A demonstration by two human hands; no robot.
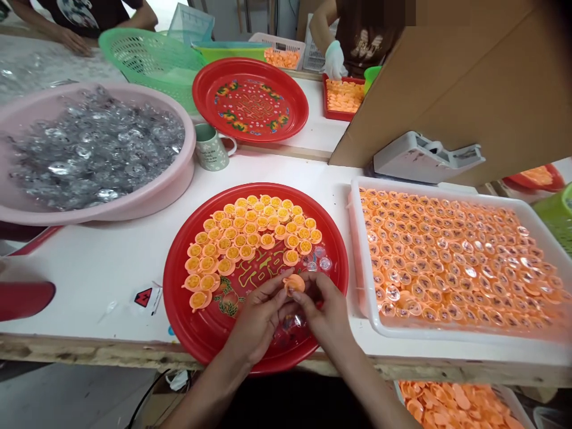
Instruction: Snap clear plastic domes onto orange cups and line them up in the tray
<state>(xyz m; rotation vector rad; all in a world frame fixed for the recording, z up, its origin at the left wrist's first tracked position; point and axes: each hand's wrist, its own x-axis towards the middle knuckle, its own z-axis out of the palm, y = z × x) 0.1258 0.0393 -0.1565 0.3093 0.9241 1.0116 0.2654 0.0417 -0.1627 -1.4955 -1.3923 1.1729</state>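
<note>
My left hand and my right hand meet over the near side of a red round tray. Together their fingertips pinch one small orange plastic piece. Several orange pieces lie in rows on the tray's far half. A few clear round caps rest on the tray just beyond my fingers, and more clear caps lie under my hands.
A white bin of capped orange pieces stands at the right. A pink basin of clear caps sits at far left. A mug, a second red tray, a green basket and a cardboard box lie beyond. Other people work at the far side.
</note>
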